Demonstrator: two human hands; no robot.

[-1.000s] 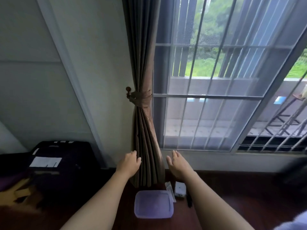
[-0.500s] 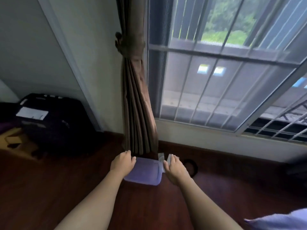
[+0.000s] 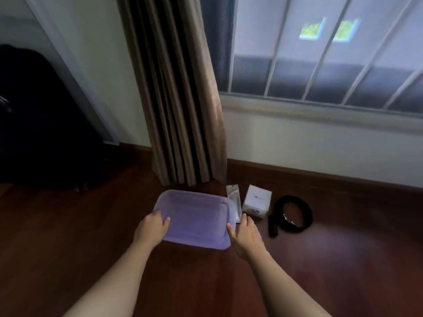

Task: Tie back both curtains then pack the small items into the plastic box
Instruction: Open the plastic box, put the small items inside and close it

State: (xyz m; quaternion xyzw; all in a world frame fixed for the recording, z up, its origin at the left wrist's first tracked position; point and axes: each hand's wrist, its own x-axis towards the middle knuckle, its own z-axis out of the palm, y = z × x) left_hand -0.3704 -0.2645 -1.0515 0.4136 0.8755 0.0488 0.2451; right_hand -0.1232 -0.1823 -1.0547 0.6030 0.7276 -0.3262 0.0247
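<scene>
The brown floor (image 3: 68, 248) is holding a purple plastic box (image 3: 196, 216). Right of it are lying a silver packet (image 3: 234, 200), white carton (image 3: 256, 200), black cord (image 3: 306, 216).
</scene>
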